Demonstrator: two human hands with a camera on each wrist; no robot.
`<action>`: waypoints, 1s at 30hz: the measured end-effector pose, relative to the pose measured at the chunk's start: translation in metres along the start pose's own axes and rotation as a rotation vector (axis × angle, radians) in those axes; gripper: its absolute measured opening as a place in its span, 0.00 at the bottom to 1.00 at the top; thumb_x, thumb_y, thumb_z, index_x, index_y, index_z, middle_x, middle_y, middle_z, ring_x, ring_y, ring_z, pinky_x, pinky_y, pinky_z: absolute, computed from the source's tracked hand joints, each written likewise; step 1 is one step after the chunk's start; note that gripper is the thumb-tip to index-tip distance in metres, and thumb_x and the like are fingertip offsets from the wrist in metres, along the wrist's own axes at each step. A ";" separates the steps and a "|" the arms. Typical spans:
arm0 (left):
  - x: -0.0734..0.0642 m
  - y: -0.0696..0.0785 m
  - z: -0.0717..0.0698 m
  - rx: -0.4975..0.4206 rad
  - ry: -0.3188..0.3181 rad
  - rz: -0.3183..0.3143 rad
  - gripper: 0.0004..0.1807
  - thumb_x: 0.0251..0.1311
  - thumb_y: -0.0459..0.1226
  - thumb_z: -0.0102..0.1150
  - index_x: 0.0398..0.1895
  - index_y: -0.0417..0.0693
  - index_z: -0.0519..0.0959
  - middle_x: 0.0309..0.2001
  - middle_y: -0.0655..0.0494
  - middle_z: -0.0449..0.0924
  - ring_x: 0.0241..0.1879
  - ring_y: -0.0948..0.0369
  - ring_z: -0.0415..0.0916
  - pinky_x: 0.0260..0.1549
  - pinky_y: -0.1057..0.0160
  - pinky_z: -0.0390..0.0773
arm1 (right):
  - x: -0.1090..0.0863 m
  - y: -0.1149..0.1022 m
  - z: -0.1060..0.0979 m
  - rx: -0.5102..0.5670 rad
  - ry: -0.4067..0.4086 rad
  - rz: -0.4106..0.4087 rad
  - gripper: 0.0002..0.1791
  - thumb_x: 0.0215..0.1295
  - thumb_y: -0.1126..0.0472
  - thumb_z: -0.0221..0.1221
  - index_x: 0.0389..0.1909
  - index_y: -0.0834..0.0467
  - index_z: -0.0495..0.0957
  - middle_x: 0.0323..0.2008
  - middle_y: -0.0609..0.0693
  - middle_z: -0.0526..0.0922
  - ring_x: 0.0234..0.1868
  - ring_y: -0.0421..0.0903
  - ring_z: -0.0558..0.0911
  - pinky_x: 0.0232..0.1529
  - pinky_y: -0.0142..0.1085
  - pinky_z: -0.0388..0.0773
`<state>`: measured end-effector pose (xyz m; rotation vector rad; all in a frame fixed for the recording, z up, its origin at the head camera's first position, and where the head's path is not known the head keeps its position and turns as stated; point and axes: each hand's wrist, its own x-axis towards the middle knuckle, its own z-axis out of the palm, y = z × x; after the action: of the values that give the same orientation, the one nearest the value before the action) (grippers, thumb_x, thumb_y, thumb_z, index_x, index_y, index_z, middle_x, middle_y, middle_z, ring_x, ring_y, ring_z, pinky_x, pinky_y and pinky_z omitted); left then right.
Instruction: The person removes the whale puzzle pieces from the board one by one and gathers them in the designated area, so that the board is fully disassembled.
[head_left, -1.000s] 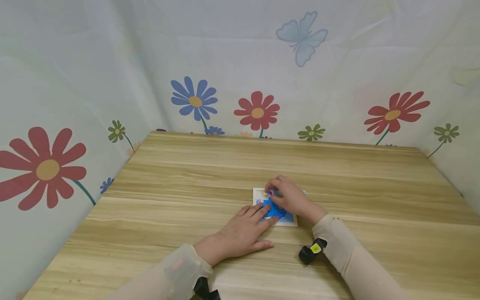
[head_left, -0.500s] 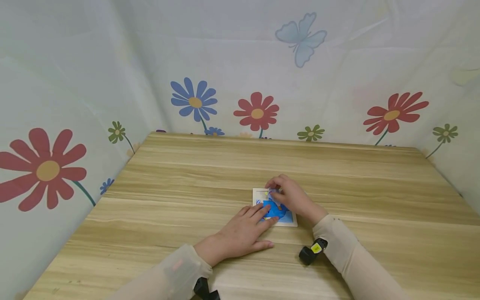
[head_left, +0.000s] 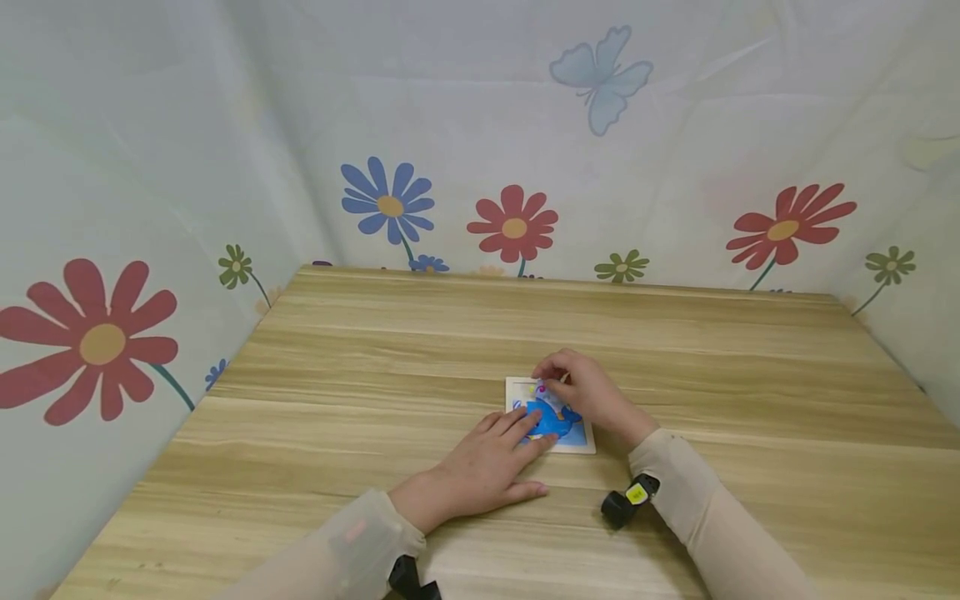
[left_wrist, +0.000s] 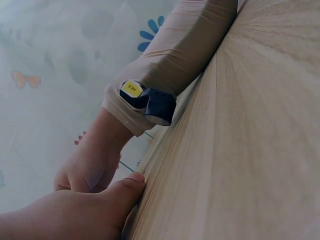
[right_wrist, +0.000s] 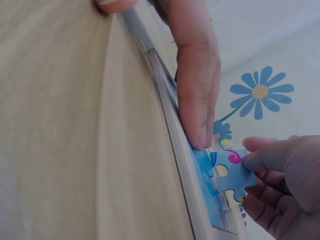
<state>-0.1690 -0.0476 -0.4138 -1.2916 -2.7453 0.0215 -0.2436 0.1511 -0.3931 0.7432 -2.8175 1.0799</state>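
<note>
A small jigsaw puzzle in a pale-rimmed tray (head_left: 579,451) lies on the table, showing a blue whale (head_left: 552,425). My left hand (head_left: 483,467) rests with its fingers spread on the puzzle's lower left part, covering some of the picture. In the right wrist view its fingertips press near the whale. My right hand (head_left: 588,392) pinches a light-blue puzzle piece (right_wrist: 236,169) with a pink swirl between thumb and fingers. That piece stands tilted up at the puzzle's surface, its lower edge right at the whale. In the left wrist view the puzzle is hidden behind my left hand (left_wrist: 95,207).
The wooden table (head_left: 375,350) stretches around the puzzle on all sides. Behind it hangs a white cloth (head_left: 465,108) printed with flowers and a butterfly. A black wrist camera (head_left: 628,502) sits below my right sleeve, close over the table.
The piece in my right hand has tipped and turned a little, its pink swirl dipping from sight and showing again. My right hand has shifted slightly to the right; the left stays still.
</note>
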 end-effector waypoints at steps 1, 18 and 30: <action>0.000 0.000 0.000 -0.002 0.000 0.001 0.34 0.67 0.63 0.39 0.71 0.60 0.64 0.73 0.50 0.60 0.73 0.51 0.56 0.67 0.49 0.63 | 0.000 -0.001 -0.001 0.001 -0.002 0.002 0.08 0.64 0.69 0.58 0.41 0.59 0.82 0.38 0.51 0.81 0.38 0.44 0.77 0.43 0.38 0.78; -0.001 0.001 -0.001 -0.019 -0.011 -0.001 0.35 0.67 0.64 0.38 0.72 0.60 0.62 0.74 0.50 0.58 0.74 0.50 0.55 0.68 0.48 0.62 | -0.001 -0.006 -0.021 0.074 -0.003 0.004 0.08 0.65 0.69 0.57 0.43 0.62 0.81 0.40 0.55 0.84 0.40 0.47 0.79 0.43 0.38 0.76; -0.001 0.001 -0.001 -0.027 -0.028 -0.015 0.35 0.67 0.64 0.38 0.72 0.60 0.62 0.74 0.50 0.58 0.74 0.51 0.54 0.69 0.49 0.60 | -0.004 -0.004 -0.047 0.015 0.031 -0.003 0.08 0.65 0.71 0.56 0.42 0.64 0.81 0.38 0.57 0.85 0.40 0.50 0.81 0.45 0.46 0.80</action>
<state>-0.1675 -0.0474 -0.4131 -1.2873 -2.7874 0.0015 -0.2443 0.1804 -0.3554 0.7259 -2.7848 1.1041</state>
